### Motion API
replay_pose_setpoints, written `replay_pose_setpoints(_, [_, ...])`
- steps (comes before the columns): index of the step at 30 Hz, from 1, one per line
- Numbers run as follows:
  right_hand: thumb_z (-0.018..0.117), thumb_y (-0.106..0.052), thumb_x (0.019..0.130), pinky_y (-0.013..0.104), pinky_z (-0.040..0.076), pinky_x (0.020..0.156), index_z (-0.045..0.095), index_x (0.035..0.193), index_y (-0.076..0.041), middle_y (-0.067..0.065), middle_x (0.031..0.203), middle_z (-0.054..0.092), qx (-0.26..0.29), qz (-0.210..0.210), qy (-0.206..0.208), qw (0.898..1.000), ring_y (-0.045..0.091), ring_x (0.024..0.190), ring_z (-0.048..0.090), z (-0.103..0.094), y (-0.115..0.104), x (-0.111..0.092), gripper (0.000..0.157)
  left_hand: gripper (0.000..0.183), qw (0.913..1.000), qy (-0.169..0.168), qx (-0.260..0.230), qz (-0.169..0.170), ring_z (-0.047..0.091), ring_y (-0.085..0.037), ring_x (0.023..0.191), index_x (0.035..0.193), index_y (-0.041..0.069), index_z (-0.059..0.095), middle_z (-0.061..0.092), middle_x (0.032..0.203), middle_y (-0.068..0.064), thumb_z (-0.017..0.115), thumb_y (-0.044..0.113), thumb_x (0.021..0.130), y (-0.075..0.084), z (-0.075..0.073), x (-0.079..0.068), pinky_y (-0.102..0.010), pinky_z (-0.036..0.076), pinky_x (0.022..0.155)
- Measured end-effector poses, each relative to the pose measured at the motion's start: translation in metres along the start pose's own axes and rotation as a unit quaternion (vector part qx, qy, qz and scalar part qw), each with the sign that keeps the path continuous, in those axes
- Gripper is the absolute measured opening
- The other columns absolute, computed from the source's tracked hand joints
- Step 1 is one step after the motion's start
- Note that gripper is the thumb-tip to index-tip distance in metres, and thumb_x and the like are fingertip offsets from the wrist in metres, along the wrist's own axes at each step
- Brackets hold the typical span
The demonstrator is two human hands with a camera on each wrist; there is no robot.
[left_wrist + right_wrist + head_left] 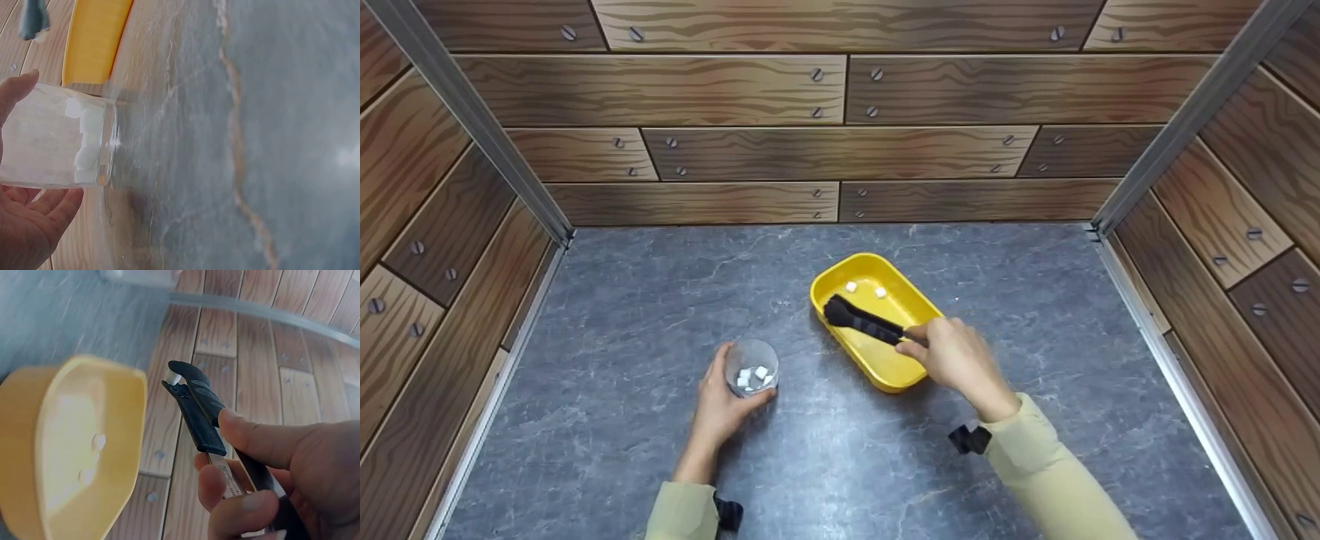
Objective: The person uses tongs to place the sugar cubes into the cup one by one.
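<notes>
A clear cup (752,352) with several small white cubes (761,372) at its bottom stands upright on the floor. My left hand (721,409) grips it, thumb on one side and fingers on the other. Black-tipped tongs (864,321) are in my right hand (960,361), reaching over a yellow tray (901,304). In the right wrist view, one white cube (172,377) is pinched between the tong tips, above the tray's rim. Two loose white cubes, one nearer the middle (880,292) and one nearer the far end (851,286), lie inside the tray.
The grey marbled surface (622,337) extends around the cup and tray. Wood-patterned panels (750,150) enclose it at the back and both sides, with metal strips (1192,405) along the side edges.
</notes>
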State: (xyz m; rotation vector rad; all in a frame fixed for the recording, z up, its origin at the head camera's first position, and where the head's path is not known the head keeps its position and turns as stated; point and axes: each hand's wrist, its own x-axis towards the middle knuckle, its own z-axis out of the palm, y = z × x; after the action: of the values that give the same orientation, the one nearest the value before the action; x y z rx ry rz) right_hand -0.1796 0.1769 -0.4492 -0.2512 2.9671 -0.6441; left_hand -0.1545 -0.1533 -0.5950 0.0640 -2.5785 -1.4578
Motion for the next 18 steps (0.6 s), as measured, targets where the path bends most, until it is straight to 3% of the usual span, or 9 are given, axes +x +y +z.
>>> replay_pose_setpoints(5, [0.075, -0.034, 0.087, 0.03, 0.037, 0.047, 0.078, 0.104, -0.014, -0.002, 0.07, 0.063, -0.003, -0.059, 0.017, 0.998, 0.014, 0.05, 0.045, 0.005, -0.018, -0.006, 0.027, 0.099, 0.9999, 0.006, -0.008, 0.011, 0.046, -0.048, 0.123, 0.144, 0.002, 0.039, 0.047, 0.138, -0.029, 0.093, 0.025, 0.064, -0.001, 0.0, 0.001, -0.06, 0.038, 0.101])
replay_pose_setpoints(10, [0.078, -0.035, 0.085, 0.029, 0.037, 0.047, 0.075, 0.081, -0.02, -0.007, 0.06, 0.055, -0.016, -0.114, 0.033, 0.993, 0.011, 0.05, 0.043, 0.012, -0.035, -0.009, 0.016, 0.099, 0.9998, 0.009, -0.012, 0.015, 0.046, -0.048, 0.124, 0.143, 0.0, 0.04, 0.047, 0.138, -0.029, 0.094, 0.023, 0.063, -0.002, 0.001, 0.002, -0.059, 0.038, 0.102])
replay_pose_setpoints(13, [0.077, -0.037, 0.085, 0.029, 0.035, 0.046, 0.064, 0.068, -0.023, -0.008, 0.056, 0.045, -0.022, -0.14, 0.034, 0.989, 0.011, 0.05, 0.04, 0.019, -0.042, -0.009, 0.025, 0.1, 0.9996, 0.011, -0.014, 0.024, 0.045, -0.047, 0.126, 0.143, -0.001, 0.04, 0.047, 0.138, -0.029, 0.094, 0.022, 0.063, -0.002, 0.001, 0.002, -0.057, 0.037, 0.104])
replay_pose_setpoints(18, [0.073, -0.042, 0.087, 0.03, 0.037, 0.047, 0.058, 0.069, -0.022, -0.008, 0.059, 0.043, -0.031, -0.172, 0.037, 0.984, 0.011, 0.052, 0.04, 0.028, -0.049, -0.01, 0.03, 0.098, 0.999, 0.016, -0.015, 0.038, 0.046, -0.046, 0.125, 0.142, -0.002, 0.041, 0.049, 0.137, -0.029, 0.094, 0.022, 0.062, -0.003, 0.002, 0.002, -0.056, 0.037, 0.105])
